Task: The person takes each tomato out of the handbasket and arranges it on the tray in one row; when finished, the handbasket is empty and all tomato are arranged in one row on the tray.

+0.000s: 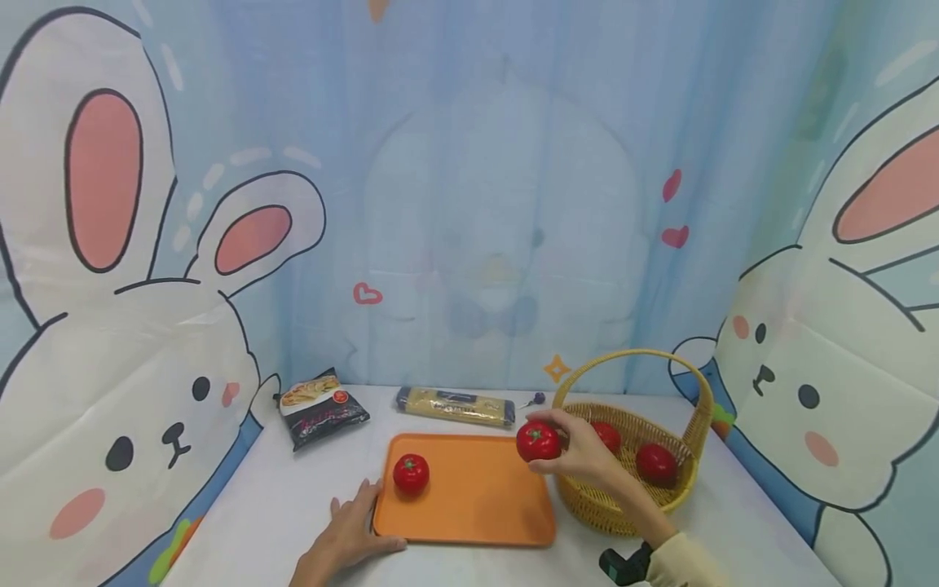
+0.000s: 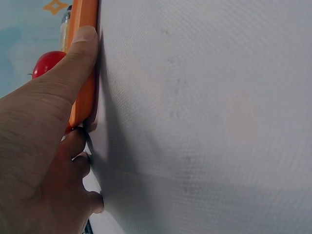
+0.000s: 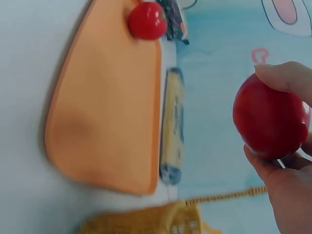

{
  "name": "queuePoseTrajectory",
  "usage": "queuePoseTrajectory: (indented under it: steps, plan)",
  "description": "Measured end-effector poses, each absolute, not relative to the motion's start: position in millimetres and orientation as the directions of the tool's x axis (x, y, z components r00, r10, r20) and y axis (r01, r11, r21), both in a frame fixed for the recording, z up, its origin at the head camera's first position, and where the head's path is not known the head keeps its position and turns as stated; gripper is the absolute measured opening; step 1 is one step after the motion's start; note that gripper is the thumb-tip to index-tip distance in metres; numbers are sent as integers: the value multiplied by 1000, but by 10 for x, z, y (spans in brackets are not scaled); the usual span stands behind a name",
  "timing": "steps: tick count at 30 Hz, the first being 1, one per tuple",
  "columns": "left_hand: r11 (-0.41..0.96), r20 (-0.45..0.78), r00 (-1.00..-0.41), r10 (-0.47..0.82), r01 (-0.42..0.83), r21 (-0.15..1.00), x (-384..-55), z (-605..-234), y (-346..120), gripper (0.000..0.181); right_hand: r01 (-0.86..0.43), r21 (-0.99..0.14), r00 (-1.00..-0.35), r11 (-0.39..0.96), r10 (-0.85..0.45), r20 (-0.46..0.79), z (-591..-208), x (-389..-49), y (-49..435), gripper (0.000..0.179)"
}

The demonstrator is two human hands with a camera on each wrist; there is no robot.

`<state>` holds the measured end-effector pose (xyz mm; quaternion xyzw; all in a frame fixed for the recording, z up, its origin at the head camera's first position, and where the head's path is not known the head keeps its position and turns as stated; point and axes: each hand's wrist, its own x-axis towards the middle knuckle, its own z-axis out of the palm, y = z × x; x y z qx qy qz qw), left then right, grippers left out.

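My right hand (image 1: pixel 583 450) grips a red tomato (image 1: pixel 538 441) above the right end of an orange tray (image 1: pixel 477 493). In the right wrist view, thumb and fingers surround this tomato (image 3: pixel 270 117), clear of the tray. A second tomato (image 1: pixel 411 474) with a green top sits at the tray's left end. My left hand (image 1: pixel 350 531) touches the tray's near left corner, with the thumb along the front edge. In the left wrist view, the thumb lies straight against the tray's side (image 2: pixel 86 100) and the other fingers are beside the corner, near the tabletop.
A yellow woven basket (image 1: pixel 597 515) with a tall handle stands right of the tray, holding red round items (image 1: pixel 656 465). Behind the tray lie a long yellow packet (image 1: pixel 455 406) and a small dark purple item (image 1: pixel 539 398). A black snack bag (image 1: pixel 323 412) lies back left.
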<state>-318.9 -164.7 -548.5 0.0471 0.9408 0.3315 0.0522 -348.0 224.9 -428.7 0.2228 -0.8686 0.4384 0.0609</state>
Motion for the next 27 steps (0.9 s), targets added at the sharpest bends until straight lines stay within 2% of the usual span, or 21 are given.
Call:
queuePoseTrajectory:
  steps: [9,14,27]
  plan:
    - [772,-62,-989,137,67,632,-3201,-5474,-1620,107,-404,-809,-901,427,-338,272,-4454,-3544,1857,66]
    - [765,-59,-987,149,77,639,-3211,-5474,-1629,108,-350,-841,-925,412,-291,242,-4582,-3601,1643,67]
    - [772,-99,-989,108,21,635,-3198,-5500,-1654,110,-297,-816,-949,495,-247,195,-5038,-3781,1144,64]
